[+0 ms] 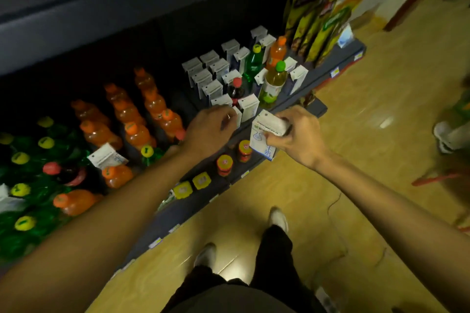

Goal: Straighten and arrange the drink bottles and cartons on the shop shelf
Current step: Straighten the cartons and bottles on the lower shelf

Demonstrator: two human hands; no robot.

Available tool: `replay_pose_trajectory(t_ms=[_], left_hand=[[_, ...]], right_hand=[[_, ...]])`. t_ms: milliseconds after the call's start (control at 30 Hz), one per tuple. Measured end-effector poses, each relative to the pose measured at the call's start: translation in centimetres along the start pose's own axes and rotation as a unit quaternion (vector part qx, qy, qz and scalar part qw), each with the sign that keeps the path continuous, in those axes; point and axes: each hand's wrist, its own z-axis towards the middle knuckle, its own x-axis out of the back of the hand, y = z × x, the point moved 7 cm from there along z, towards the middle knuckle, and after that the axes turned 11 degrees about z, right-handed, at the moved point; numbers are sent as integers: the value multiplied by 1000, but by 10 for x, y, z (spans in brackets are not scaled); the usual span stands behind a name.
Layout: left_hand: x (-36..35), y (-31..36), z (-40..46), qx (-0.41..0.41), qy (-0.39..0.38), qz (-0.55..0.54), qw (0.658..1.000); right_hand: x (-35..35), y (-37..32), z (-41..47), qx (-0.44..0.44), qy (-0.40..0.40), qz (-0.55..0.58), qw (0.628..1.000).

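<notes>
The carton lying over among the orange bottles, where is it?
In the head view, left side: the stray carton lies tilted on an orange bottle, beside a yellow-capped green bottle.

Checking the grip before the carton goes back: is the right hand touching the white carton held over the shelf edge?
Touching. The head view shows the right hand with fingers curled round the white carton, thumb on its front face.

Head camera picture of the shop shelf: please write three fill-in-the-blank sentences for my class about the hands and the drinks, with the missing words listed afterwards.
1. The right hand holds a white ____ in front of the shelf.
2. The left hand reaches among the standing cartons at the shelf's ____ edge.
3. The red-capped bottle stands among the ____.

Missing words: carton; front; cartons
</notes>
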Motion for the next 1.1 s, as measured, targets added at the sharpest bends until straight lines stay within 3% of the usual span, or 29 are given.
replay_pose_trajectory(t_ms=[367,567,1100], left_hand=[[-55,53,96,89,32,15,995],[-77,72,156,115,34,47,992],[-158,46,226,187,-150,172,956]], right_hand=[[45,101,89,70,-87,27,993],[56,140,117,80,-88,28,993],[67,197,143,70,-84,33,993]])
